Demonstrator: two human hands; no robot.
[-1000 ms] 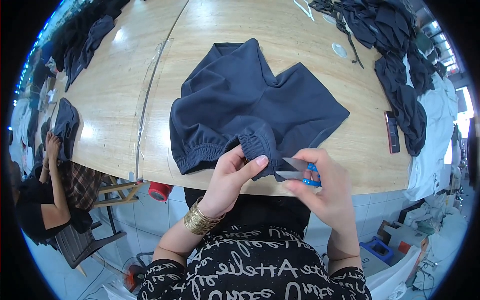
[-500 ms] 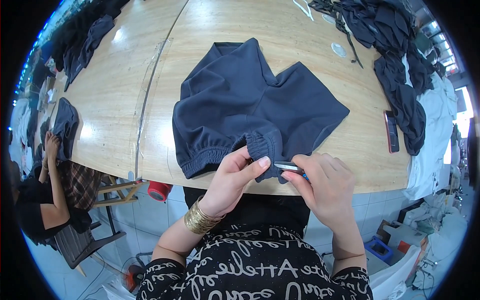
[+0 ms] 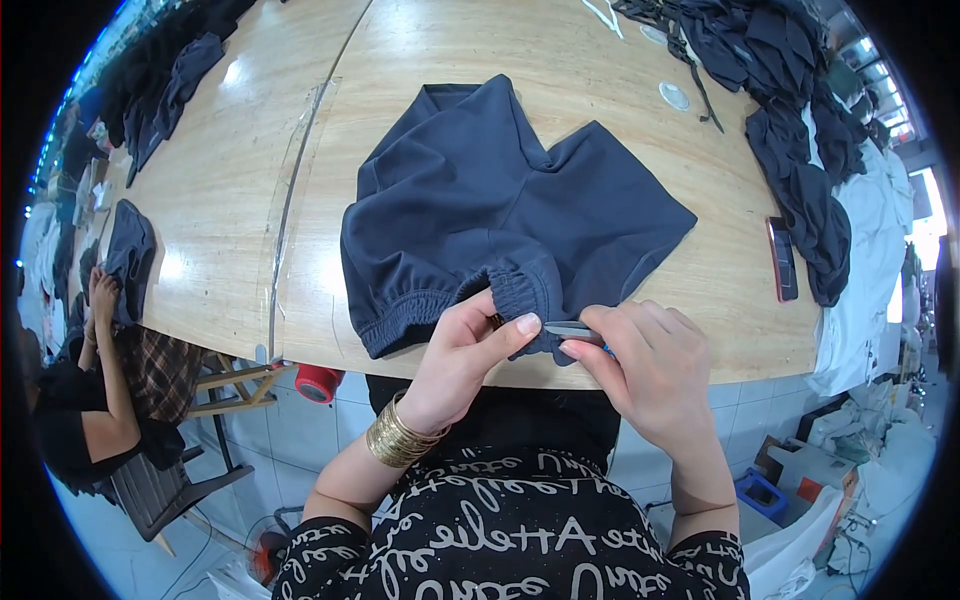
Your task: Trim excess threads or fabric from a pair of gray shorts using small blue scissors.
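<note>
At the near table edge (image 3: 300, 330) lie dark blue shorts (image 3: 500, 200), spread flat, legs pointing away, gathered waistband toward the person. Waistband hangs just at the edge.

Left hand (image 3: 465, 355): fingers curled under, thumb on top, pinching the bunched waistband between them. Narrow, closed grip on the cloth. Gold bangles (image 3: 398, 440) stacked on that wrist.

Right hand (image 3: 640, 370): fingers closed round a small metal snipper (image 3: 570, 328) with a bit of blue handle showing under the fingers. Blade tip points left, touching or just beside the waistband next to the left thumb; exact contact cannot be told. Both hands sit close together, nearly touching, over the table edge.

Table is pale wood, with a seam line running from near edge to far. Right side: a pile of dark garments (image 3: 800, 150) trailing along the rim, a dark phone (image 3: 781, 258) with a red edge lying flat just beside the pile, well apart from the shorts. A small round white disc (image 3: 674, 96) sits beyond the shorts. Far left: more dark garments (image 3: 160, 90) heaped.

Left rim: another person (image 3: 90, 400) seated at the table, hands on a dark garment (image 3: 128, 250). Red cylinder (image 3: 318, 382) under the table edge, below the shorts. White cloth (image 3: 870, 300) heaped at the right, past the table.
</note>
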